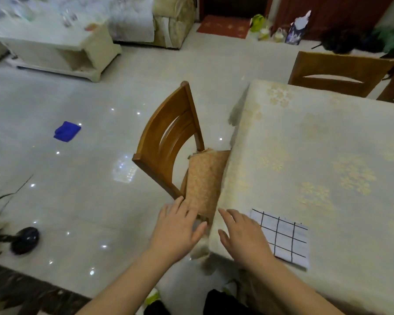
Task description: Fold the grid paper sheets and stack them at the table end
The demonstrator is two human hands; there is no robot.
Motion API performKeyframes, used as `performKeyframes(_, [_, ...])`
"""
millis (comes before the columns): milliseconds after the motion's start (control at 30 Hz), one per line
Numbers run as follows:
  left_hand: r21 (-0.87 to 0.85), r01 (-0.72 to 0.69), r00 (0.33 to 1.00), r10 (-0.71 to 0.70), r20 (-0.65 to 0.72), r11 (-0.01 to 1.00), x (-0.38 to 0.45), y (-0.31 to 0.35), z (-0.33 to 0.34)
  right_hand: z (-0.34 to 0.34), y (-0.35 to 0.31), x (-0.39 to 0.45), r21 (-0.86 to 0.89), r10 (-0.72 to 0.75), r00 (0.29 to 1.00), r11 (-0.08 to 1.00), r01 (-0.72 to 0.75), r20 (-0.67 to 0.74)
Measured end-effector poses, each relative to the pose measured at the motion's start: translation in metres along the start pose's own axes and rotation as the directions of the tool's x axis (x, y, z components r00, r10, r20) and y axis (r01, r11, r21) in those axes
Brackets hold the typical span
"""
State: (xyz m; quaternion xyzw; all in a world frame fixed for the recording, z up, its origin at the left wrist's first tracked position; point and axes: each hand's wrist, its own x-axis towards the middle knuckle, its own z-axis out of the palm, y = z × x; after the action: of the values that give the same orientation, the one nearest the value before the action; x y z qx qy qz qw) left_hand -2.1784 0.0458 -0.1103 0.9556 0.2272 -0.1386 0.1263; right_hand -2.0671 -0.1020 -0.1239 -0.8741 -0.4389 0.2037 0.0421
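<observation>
A grid paper sheet [284, 237], white with hand-drawn black lines, lies flat near the table's near left corner. My right hand [241, 235] hovers over that corner just left of the sheet, fingers spread, its wrist side overlapping the sheet's left edge. My left hand [180, 228] is out past the table edge, fingers spread, over the front of a chair seat cushion [203, 185]. Neither hand holds anything. Only one sheet is visible.
The table [316, 160] wears a cream floral cloth. A wooden chair [166, 144] stands pushed against its left side, another chair [337, 71] at the far end. A blue cloth [67, 131] and a dark round object [25, 240] lie on the glossy floor.
</observation>
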Motion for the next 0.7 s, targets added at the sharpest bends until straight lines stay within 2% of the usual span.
performKeyframes(433, [0.029,0.106,0.994,-0.104,-0.045,0.994,-0.077,-0.198,-0.071,-0.023,-0.217,0.052,-0.042,-0.011,0.997,0.999,0.008,-0.072])
performKeyframes(700, [0.077,0.138,0.987,-0.131,-0.095,0.987,-0.073,-0.251,-0.116,-0.064,-0.272,0.084,-0.058,-0.059,0.992,0.997,0.053,-0.110])
